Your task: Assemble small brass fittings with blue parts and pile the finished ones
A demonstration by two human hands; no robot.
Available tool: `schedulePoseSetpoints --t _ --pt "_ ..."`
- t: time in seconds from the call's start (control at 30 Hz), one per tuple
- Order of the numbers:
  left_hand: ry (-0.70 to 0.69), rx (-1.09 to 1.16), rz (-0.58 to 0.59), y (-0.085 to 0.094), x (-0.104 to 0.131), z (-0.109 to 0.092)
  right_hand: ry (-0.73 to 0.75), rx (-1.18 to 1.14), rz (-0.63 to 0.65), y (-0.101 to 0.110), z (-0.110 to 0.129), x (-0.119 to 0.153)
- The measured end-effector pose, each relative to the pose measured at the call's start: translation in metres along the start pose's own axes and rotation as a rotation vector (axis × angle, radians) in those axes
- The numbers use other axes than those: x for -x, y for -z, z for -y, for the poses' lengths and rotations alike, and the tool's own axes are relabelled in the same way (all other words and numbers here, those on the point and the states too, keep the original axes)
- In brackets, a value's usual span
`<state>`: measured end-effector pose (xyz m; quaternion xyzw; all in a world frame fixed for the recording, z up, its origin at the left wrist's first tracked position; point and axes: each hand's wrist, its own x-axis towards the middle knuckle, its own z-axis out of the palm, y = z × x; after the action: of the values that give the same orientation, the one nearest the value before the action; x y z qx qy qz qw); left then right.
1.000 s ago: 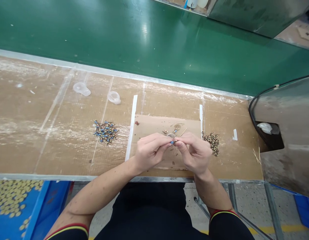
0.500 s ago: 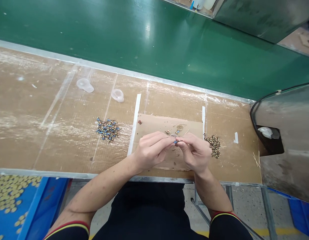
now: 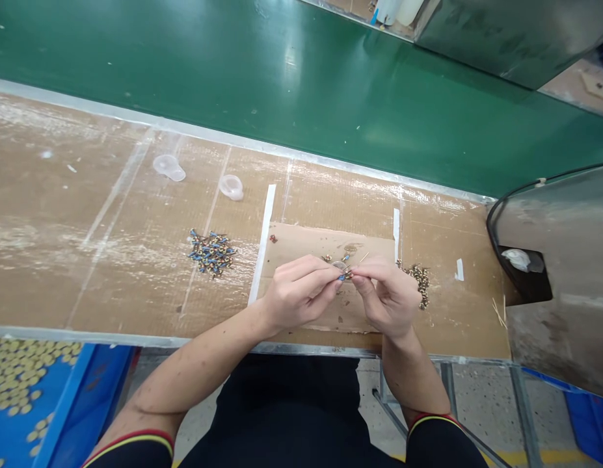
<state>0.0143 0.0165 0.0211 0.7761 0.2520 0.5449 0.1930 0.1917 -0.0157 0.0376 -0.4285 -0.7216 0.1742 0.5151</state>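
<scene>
Blue-tipped piece pinched over the cardboard sheet

Above the cardboard sheet [image 3: 301,244], our left hand [image 3: 301,289] pinches the blue-tipped piece [image 3: 341,277]; our right hand [image 3: 386,292] grips a thin stick [image 3: 364,257]. Left of the sheet lies a blue-and-brass pile [image 3: 212,253].

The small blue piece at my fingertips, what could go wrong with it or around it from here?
The small blue piece is at the fingertips of your left hand, so it could slip onto the brown sheet. Your right hand overlaps the brass-coloured pile in this view and might scatter parts if it sits low. The thin stick by your right fingers could get knocked.
</scene>
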Motion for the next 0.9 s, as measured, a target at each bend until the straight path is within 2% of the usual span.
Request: schedulePoseSetpoints --t 0.33,0.9 --pt "-0.004 0.021 0.007 0.0006 0.0032 0.0020 -0.006 0.000 0.031 -0.0014 0.0028 -0.0015" --pt "-0.003 0.036 -0.049 -0.0031 0.0082 0.0013 -0.018 -0.095 -0.027 -0.0089 0.0044 0.0000"
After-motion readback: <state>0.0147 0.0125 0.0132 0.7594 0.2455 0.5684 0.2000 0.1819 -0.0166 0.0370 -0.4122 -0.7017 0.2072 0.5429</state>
